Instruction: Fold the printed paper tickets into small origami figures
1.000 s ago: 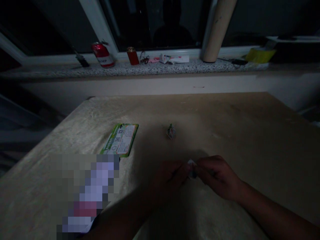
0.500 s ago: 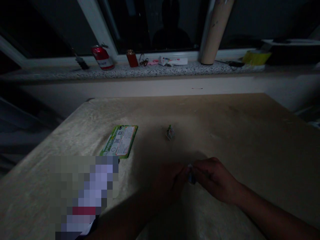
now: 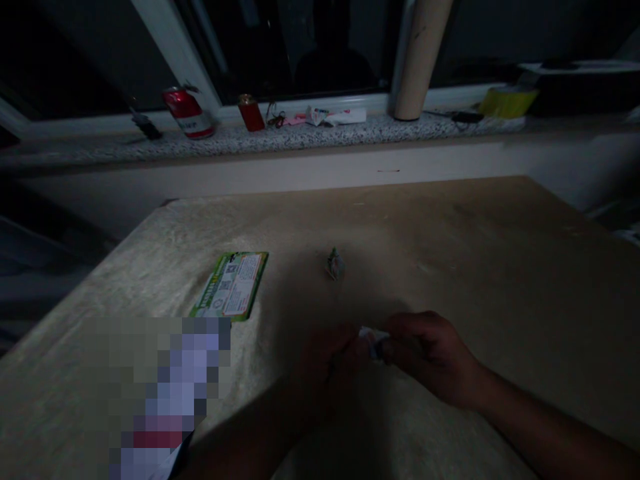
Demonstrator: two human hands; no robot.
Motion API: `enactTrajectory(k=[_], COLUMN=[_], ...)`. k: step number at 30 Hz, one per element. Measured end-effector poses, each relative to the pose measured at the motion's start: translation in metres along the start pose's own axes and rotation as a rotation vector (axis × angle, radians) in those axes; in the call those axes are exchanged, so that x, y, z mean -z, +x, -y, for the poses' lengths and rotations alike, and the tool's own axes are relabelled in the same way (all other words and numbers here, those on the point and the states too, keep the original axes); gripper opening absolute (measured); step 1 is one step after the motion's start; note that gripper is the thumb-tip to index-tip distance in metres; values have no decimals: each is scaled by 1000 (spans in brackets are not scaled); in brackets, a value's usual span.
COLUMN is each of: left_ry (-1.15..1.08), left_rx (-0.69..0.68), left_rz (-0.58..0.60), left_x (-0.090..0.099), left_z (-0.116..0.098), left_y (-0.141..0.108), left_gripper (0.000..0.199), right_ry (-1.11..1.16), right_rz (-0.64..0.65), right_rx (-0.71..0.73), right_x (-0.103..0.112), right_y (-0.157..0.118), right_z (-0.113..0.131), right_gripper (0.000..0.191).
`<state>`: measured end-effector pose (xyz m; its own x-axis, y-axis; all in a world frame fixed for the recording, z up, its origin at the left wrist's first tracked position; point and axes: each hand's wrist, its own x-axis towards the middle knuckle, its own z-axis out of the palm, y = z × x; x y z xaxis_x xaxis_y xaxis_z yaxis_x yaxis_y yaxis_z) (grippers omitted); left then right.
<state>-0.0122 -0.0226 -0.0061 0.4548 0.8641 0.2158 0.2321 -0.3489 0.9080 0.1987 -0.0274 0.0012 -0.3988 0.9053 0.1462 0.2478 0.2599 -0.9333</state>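
- The surface (image 3: pixel 480 280) is broad and mottled beige, brighter on the left, dim brown on the right, with a shadow spread around the hands.
- Above its near middle, the left hand (image 3: pixel 333 353) and right hand (image 3: pixel 435 357) meet at a small pale piece (image 3: pixel 373 342); each grip is pinched closed on it by the fingertips, though the left is deep in shadow.
- Beyond the hands, a small crumpled bundle (image 3: pixel 335 265) with a green tip sits alone.
- To the left lies a green-edged printed card (image 3: pixel 230 287); just nearer is a blurred-out shape (image 3: pixel 170 393), its nature unclear.
- Past the far edge runs a pale wall (image 3: pixel 300 170) with a speckled windowsill (image 3: pixel 295 139) above.
- On the sill stand a red-and-white can (image 3: pixel 188 112), a red container (image 3: pixel 251 113), crumpled white wrapping (image 3: pixel 345 117), a tall cardboard tube (image 3: pixel 420 67) and a yellow object (image 3: pixel 507 101).
- Dark window panes (image 3: pixel 240 40) behind faintly reflect a person (image 3: pixel 333 60); the room is dim.
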Motion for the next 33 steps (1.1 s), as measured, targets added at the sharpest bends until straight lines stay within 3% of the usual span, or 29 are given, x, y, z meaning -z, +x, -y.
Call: enactTrajectory(k=[5,8,13,16,19,27,33], left_ry=[-32,-36,-36,-46,-39,14,43], left_rx=[-17,2,-6,-27,-20,-136,-116], left_rz=[112,125,75,131,177,14,-33], left_x=[-2,-2,0,1,1,2,-1], left_z=[5,8,9,9,8,-2,-3], left_y=[-1,-1,0,0,1,5,4], left_gripper=[36,38,35,40,40,39,45], right_ry=[-17,-10,23,42,93,410,440], right_rz=[-106,-100,98,220,261,218,219], right_rx=[66,72,-13,-51,-93,-209,-205], right_x=[0,2,3,3,3,-1,2], right_y=[3,3,0,-1,-1,4,5], right_z=[2,2,-1,-1,0,-6,-7], right_gripper=[29,23,20,18,20,34,30])
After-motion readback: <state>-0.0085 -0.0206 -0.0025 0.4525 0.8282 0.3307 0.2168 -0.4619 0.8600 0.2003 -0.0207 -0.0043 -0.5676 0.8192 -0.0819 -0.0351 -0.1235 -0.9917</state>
